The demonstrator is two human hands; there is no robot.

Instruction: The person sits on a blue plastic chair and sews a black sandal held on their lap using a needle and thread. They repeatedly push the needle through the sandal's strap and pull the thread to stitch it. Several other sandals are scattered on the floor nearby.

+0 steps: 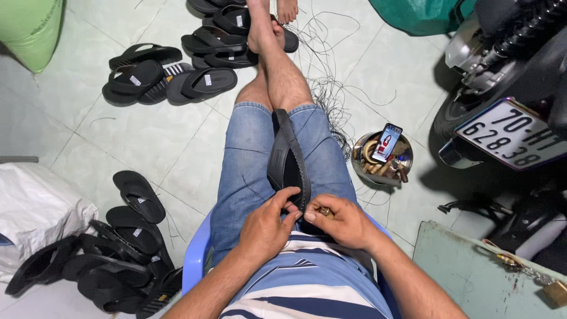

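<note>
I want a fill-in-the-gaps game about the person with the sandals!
1. Both hands, left hand and right hand, work on a black ____ lying along the lap.
2. The person sits on a ____ plastic chair.
3. A phone leans in a round metal ____ on the floor.
4. The shorts are made of blue ____.

Missing words: sandal; blue; bowl; denim

The black sandal [287, 159] lies edge-up between the thighs, lengthwise along the lap. The left hand [267, 224] pinches its near end with thumb and fingers. The right hand [345, 221] grips a small brass-coloured tool [325, 211] against the same end. Loose black threads [331, 88] lie on the tiled floor [147, 142].
</note>
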